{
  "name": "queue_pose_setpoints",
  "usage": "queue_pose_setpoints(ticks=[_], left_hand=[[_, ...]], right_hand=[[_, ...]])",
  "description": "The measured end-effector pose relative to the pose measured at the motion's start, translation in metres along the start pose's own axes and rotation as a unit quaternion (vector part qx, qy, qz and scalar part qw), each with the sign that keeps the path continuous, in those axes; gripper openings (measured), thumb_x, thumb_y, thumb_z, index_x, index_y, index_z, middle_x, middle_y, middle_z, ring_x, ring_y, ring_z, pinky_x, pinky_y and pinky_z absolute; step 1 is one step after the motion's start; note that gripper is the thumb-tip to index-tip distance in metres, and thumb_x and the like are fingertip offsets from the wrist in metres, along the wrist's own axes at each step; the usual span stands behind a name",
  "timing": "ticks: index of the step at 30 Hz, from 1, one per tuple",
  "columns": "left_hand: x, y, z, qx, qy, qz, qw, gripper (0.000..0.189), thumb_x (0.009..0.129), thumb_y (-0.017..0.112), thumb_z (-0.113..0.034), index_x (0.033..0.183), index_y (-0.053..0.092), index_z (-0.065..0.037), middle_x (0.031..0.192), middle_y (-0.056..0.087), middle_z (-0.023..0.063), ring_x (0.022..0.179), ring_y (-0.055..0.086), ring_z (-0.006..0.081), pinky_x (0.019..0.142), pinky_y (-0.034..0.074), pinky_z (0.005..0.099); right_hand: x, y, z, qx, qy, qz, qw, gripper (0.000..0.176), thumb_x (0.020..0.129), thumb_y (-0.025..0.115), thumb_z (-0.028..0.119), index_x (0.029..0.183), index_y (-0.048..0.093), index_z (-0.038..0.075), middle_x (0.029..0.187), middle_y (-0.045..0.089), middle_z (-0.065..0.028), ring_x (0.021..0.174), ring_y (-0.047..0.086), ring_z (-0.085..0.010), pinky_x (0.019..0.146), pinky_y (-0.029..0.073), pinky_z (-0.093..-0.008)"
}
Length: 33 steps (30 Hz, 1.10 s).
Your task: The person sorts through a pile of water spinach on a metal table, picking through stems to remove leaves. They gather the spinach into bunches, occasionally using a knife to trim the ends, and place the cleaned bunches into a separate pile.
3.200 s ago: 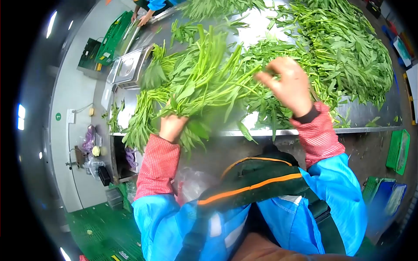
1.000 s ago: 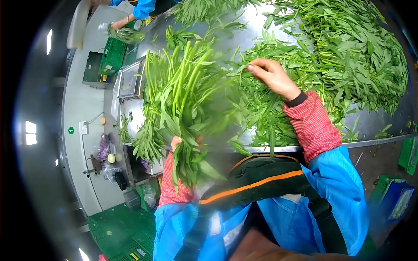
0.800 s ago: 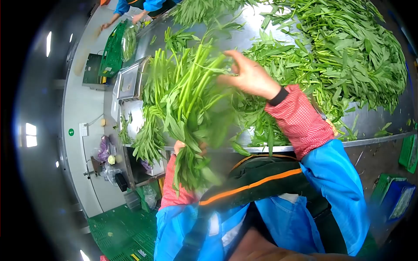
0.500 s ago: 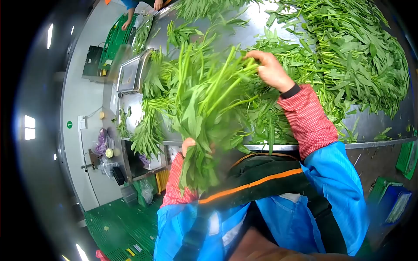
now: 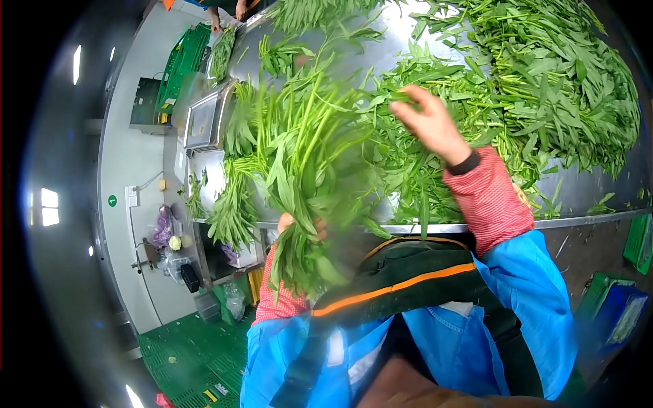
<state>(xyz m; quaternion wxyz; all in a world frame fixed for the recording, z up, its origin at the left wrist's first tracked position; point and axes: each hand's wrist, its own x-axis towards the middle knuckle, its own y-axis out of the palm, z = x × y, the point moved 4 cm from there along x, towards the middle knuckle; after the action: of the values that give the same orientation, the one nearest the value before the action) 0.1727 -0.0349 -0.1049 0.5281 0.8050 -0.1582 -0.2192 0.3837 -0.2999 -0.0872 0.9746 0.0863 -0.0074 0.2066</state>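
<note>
Green, long-stemmed leafy bunch (image 5: 303, 149) upright at the grey metal table's (image 5: 578, 189) near edge.
The bare left hand (image 5: 286, 222) closes around its leafy lower part; the bare right hand (image 5: 430, 126), thumb and fingers parted, hovers over loose green leaves (image 5: 418, 183) on the table, any fingertip hold unclear.
</note>
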Motion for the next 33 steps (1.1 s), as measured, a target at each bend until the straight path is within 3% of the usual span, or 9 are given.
queue_pose_setpoints(ticks=[2,8,10,12,22,26,28,30,33], left_hand=[[0.009,0.002,0.005,-0.013,-0.011,0.034,0.999,0.028,0.080,0.056,-0.028,0.095,0.056,-0.004,0.076,0.047,0.0067,0.069,0.043,0.0211,0.059,0.038,0.0358],[-0.002,-0.015,0.016,-0.031,-0.014,-0.028,0.999,0.028,0.079,0.057,-0.025,0.098,0.057,-0.005,0.080,0.050,0.0085,0.072,0.048,0.0238,0.062,0.042,0.0387],[-0.008,-0.015,0.019,-0.051,-0.009,-0.024,0.998,0.030,0.078,0.058,-0.025,0.101,0.057,-0.004,0.083,0.052,0.0095,0.075,0.050,0.0255,0.067,0.044,0.0401],[-0.018,-0.023,0.011,-0.011,-0.011,-0.057,0.998,0.028,0.079,0.058,-0.026,0.097,0.056,-0.005,0.083,0.050,0.0079,0.074,0.047,0.0236,0.066,0.041,0.0382],[0.014,0.008,0.000,0.008,-0.009,0.042,0.999,0.022,0.079,0.056,-0.027,0.083,0.055,-0.006,0.076,0.045,0.0042,0.070,0.042,0.0189,0.061,0.037,0.0322],[0.006,0.005,-0.005,0.026,-0.012,0.010,1.000,0.021,0.078,0.057,-0.026,0.084,0.054,-0.006,0.075,0.045,0.0047,0.069,0.043,0.0191,0.060,0.037,0.0327],[0.003,0.004,-0.007,0.027,-0.002,-0.017,0.999,0.022,0.077,0.058,-0.026,0.084,0.054,-0.005,0.075,0.045,0.0049,0.068,0.042,0.0190,0.058,0.036,0.0329],[0.002,0.013,-0.009,0.019,0.019,-0.043,0.999,0.023,0.077,0.058,-0.026,0.083,0.053,-0.005,0.074,0.044,0.0050,0.067,0.041,0.0188,0.057,0.036,0.0331],[0.005,0.016,-0.013,0.064,0.008,-0.058,0.996,0.026,0.076,0.058,-0.029,0.084,0.052,-0.004,0.071,0.041,0.0039,0.064,0.038,0.0181,0.056,0.034,0.0327]], right_hand=[[0.005,0.027,0.006,-0.074,-0.058,-0.034,0.995,0.037,0.084,0.067,0.026,0.109,0.056,0.001,0.083,0.060,-0.0025,0.077,0.056,-0.0139,0.073,0.047,-0.0275],[0.037,0.026,-0.021,-0.057,-0.166,-0.054,0.983,0.018,0.086,0.061,0.013,0.102,0.059,0.005,0.075,0.057,0.0024,0.063,0.051,-0.0073,0.057,0.044,-0.0214],[0.032,-0.012,-0.005,0.188,0.065,-0.144,0.969,0.021,0.091,0.058,0.020,0.107,0.055,0.006,0.063,0.045,0.0050,0.050,0.038,-0.0030,0.044,0.031,-0.0183],[0.040,-0.052,-0.027,0.351,-0.004,-0.047,0.935,0.018,0.096,0.048,0.023,0.104,0.053,0.007,0.058,0.039,0.0056,0.046,0.031,-0.0045,0.039,0.026,-0.0210],[-0.021,0.062,-0.053,0.043,0.193,0.234,0.952,0.034,0.095,0.050,0.037,0.105,0.053,0.004,0.081,0.057,-0.0035,0.056,0.053,-0.0076,0.048,0.041,-0.0191],[-0.009,0.009,-0.055,0.184,0.173,0.012,0.967,0.025,0.093,0.052,0.031,0.091,0.054,0.006,0.069,0.054,-0.0012,0.052,0.050,-0.0089,0.047,0.040,-0.0208],[0.006,-0.048,-0.115,0.371,0.172,0.115,0.905,0.024,0.093,0.051,0.030,0.090,0.055,0.007,0.070,0.054,-0.0012,0.052,0.050,-0.0094,0.046,0.040,-0.0214],[-0.017,-0.043,-0.106,0.181,0.193,0.017,0.964,0.024,0.093,0.048,0.030,0.091,0.055,0.007,0.071,0.055,-0.0018,0.051,0.049,-0.0092,0.044,0.040,-0.0219],[-0.039,0.009,-0.082,0.100,0.255,0.218,0.937,0.023,0.093,0.053,0.025,0.108,0.053,0.007,0.073,0.056,-0.0003,0.047,0.047,-0.0058,0.038,0.034,-0.0190]])
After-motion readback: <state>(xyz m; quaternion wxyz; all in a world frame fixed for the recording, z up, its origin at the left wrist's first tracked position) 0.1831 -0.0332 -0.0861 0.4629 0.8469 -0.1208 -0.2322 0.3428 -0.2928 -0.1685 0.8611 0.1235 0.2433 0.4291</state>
